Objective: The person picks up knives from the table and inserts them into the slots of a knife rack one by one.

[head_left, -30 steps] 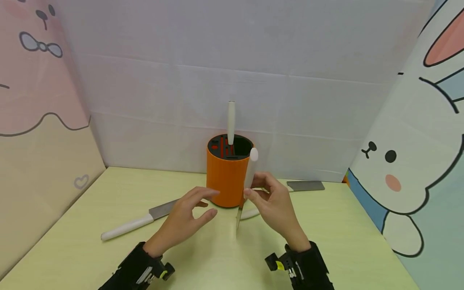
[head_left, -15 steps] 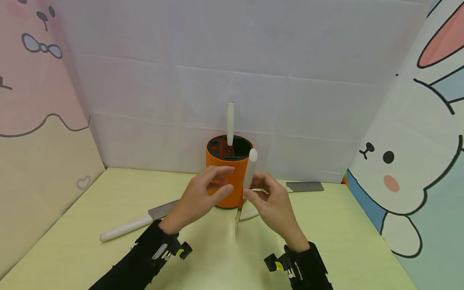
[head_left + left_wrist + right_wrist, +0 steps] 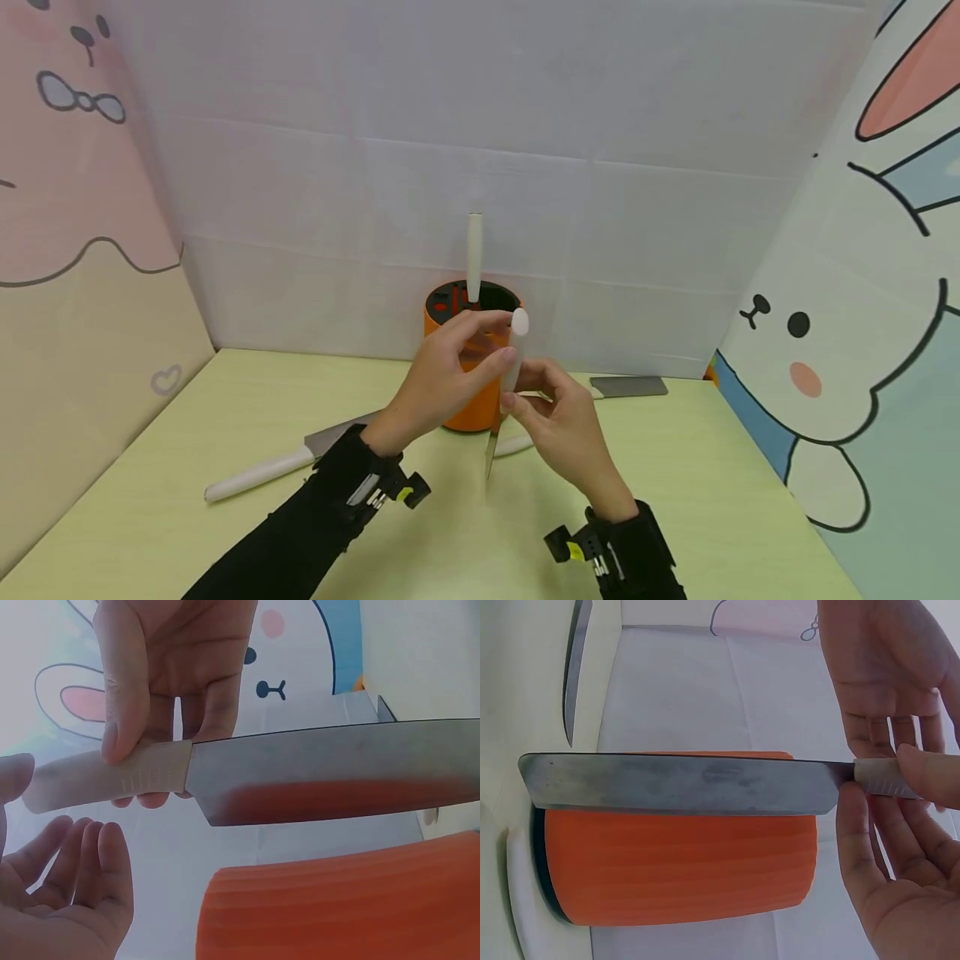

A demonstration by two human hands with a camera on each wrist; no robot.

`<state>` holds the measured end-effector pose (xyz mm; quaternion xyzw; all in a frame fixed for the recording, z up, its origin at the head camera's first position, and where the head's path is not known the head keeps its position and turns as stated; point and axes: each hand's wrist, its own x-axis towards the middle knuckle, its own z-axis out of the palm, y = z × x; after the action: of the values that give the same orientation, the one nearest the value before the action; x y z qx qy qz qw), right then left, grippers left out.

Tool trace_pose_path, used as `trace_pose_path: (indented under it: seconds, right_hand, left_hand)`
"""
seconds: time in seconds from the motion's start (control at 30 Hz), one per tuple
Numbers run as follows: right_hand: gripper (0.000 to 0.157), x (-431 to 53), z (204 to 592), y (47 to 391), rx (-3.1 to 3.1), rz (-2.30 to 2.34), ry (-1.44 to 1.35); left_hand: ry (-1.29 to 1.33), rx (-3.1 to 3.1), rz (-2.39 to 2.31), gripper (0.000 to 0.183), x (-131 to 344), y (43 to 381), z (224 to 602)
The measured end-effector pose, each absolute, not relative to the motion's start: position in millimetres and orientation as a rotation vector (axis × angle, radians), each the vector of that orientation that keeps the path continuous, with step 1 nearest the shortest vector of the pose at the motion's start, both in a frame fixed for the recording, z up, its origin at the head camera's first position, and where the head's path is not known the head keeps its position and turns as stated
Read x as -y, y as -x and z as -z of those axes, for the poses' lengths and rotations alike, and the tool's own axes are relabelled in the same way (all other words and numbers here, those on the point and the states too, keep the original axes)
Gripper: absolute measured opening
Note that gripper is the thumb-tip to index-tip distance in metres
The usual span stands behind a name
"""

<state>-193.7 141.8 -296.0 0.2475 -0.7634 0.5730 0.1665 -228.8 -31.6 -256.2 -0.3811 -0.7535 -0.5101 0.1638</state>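
My right hand (image 3: 562, 425) pinches a white-handled kitchen knife (image 3: 519, 329) between thumb and fingers, low on the handle near the blade. The knife hangs point down in front of the orange knife block (image 3: 472, 410), its broad blade (image 3: 675, 784) broadside in the right wrist view. Around the upper end of that handle is my left hand (image 3: 442, 375), thumb and fingers spread apart on either side. In the left wrist view a gap shows between its fingers (image 3: 112, 862) and the handle. Another white handle (image 3: 475, 258) stands upright from the block's slotted black top.
On the table at left lies a knife with a white handle (image 3: 258, 475), its blade partly hidden by my left arm. A broad-bladed knife (image 3: 630, 386) lies at the back right. Another white handle (image 3: 513, 446) lies by the block's foot. A white backdrop (image 3: 300, 308) rises behind.
My left hand has moved up and to the right, from beside the block to the upper end of the knife handle. The right hand and its knife have stayed nearly still.
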Motion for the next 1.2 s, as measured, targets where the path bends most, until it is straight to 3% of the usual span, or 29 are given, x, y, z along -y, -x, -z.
trace_pose_path:
  seconds: [0.23, 0.53, 1.2]
  right_hand:
    - [0.028, -139.3, 295.8, 194.2, 2.161, -1.645, -0.695]
    - [0.028, -139.2, 296.0, 195.5, 2.157, -1.652, -0.675]
    - [0.028, -140.7, 293.8, 194.7, 2.150, -1.676, -0.655]
  left_hand:
    - [1.087, 2.112, 1.481, 0.036, 25.9, 229.4, 249.8]
    - [1.079, 2.082, 1.467, 0.035, 22.1, 255.6, 272.6]
    - [1.109, 2.108, 1.471, 0.029, 22.0, 246.3, 257.1]
